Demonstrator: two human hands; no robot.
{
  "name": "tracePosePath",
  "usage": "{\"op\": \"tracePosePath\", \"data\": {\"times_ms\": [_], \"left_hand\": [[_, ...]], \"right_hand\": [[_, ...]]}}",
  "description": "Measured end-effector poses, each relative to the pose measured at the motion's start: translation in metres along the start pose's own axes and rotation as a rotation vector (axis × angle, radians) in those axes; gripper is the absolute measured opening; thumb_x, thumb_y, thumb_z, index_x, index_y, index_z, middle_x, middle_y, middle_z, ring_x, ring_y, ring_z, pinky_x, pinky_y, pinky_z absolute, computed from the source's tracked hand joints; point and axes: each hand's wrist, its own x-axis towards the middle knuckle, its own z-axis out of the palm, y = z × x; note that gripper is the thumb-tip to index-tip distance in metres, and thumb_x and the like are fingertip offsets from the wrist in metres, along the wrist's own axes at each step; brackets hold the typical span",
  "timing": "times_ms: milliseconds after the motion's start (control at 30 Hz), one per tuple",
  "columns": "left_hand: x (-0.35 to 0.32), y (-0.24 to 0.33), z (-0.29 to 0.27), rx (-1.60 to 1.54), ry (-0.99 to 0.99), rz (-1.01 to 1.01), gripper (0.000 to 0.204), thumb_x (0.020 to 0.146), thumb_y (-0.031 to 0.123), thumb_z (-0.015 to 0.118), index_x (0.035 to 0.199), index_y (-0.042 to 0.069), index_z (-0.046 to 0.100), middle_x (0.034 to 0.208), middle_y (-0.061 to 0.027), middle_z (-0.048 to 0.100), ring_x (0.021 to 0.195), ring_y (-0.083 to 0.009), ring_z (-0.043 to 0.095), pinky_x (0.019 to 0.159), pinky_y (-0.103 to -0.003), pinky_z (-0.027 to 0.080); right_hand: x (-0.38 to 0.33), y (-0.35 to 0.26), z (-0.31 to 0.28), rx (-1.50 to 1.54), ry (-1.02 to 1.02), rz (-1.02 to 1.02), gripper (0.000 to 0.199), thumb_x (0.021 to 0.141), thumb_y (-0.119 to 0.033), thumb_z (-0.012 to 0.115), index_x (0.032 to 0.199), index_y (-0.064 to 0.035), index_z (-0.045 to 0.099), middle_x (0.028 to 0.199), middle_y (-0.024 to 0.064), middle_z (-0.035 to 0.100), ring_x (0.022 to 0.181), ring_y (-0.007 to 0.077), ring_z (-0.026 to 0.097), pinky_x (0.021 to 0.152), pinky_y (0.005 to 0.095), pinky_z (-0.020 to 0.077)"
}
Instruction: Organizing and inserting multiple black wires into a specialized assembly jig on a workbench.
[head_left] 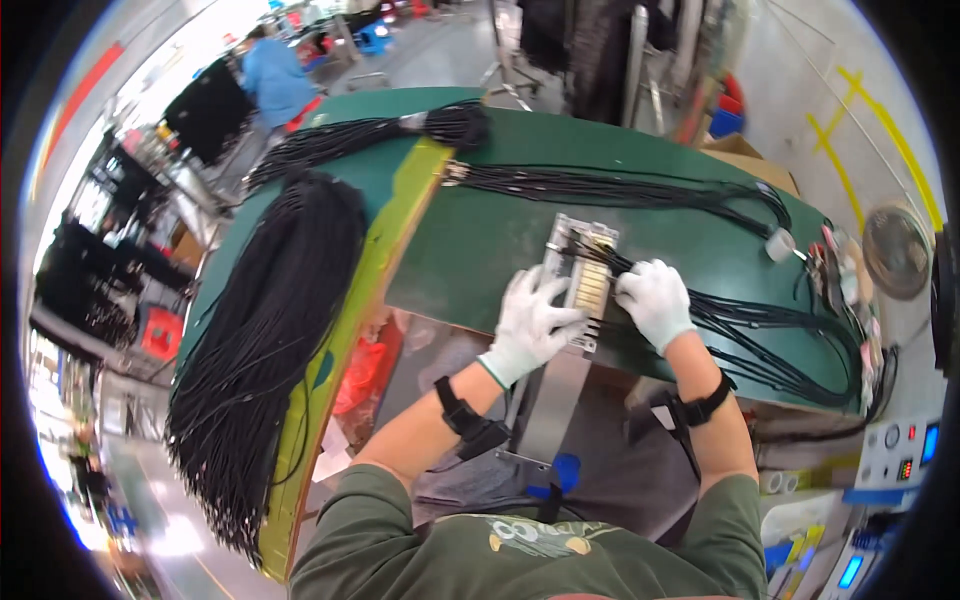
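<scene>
A narrow metal fixture (560, 232) with a row of pale yellow slots lies at the table's front edge, between my hands. My left hand (535, 322), in a white glove, rests against its left side; thumb and fingers are apart and reach over the slots. On the right side, my gloved right hand (655, 302) has its fingers closed on a black cable beside the slots; the fingertips partly hide it. Several black cables (612, 258) run out of the fixture's upper part and pass behind this hand. They continue to the right as a looped bundle (775, 322).
Another black cable bundle (610, 190) stretches across the green table (480, 265). Left of a yellow-green board (400, 215) lies a large heap of black cables (285, 290), with a tied bundle (370, 135) behind it. A white roll (780, 245) stands at the right; a person (273, 80) is in the background.
</scene>
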Motion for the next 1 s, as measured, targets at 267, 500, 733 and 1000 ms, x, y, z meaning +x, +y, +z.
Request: {"op": "tracePosePath", "data": {"times_ms": [267, 500, 733, 1000], "left_hand": [[0.007, -0.008, -0.001, -0.21, 0.251, -0.107, 0.021, 0.085, 0.031, 0.068, 0.09, 0.011, 0.069, 0.114, -0.011, 0.067, 0.112, -0.0366, 0.058, 0.104, -0.052, 0.04], [0.006, -0.01, -0.005, -0.205, 0.208, -0.036, 0.016, 0.087, 0.023, 0.068, 0.086, 0.007, 0.065, 0.108, -0.0105, 0.069, 0.107, -0.0339, 0.061, 0.101, -0.047, 0.043], [0.003, -0.021, -0.005, -0.124, 0.286, -0.259, 0.013, 0.088, 0.018, 0.067, 0.089, 0.005, 0.068, 0.103, -0.0126, 0.07, 0.097, -0.0337, 0.063, 0.091, -0.042, 0.049], [-0.003, -0.03, 0.0, -0.202, 0.276, -0.398, 0.016, 0.092, 0.019, 0.065, 0.096, 0.004, 0.069, 0.102, -0.0136, 0.07, 0.095, -0.0346, 0.065, 0.094, -0.044, 0.048]], "right_hand": [[0.013, -0.052, -0.008, 0.369, 0.247, -0.17, 0.012, 0.078, -0.023, 0.073, 0.084, -0.0148, 0.067, 0.074, 0.0063, 0.064, 0.078, 0.0288, 0.062, 0.071, 0.0411, 0.0481], [0.006, -0.052, -0.006, 0.527, 0.126, -0.075, 0.015, 0.081, -0.025, 0.072, 0.087, -0.0125, 0.068, 0.078, 0.0085, 0.066, 0.08, 0.0302, 0.063, 0.071, 0.0426, 0.0495], [-0.01, -0.011, -0.002, 0.507, 0.119, -0.02, 0.016, 0.084, -0.028, 0.068, 0.084, -0.012, 0.069, 0.077, 0.0083, 0.066, 0.079, 0.0309, 0.063, 0.071, 0.0434, 0.0501], [-0.005, -0.016, -0.008, 0.334, 0.015, 0.06, 0.016, 0.086, -0.028, 0.066, 0.085, -0.0133, 0.071, 0.076, 0.0077, 0.066, 0.08, 0.03, 0.064, 0.072, 0.042, 0.0496]]}}
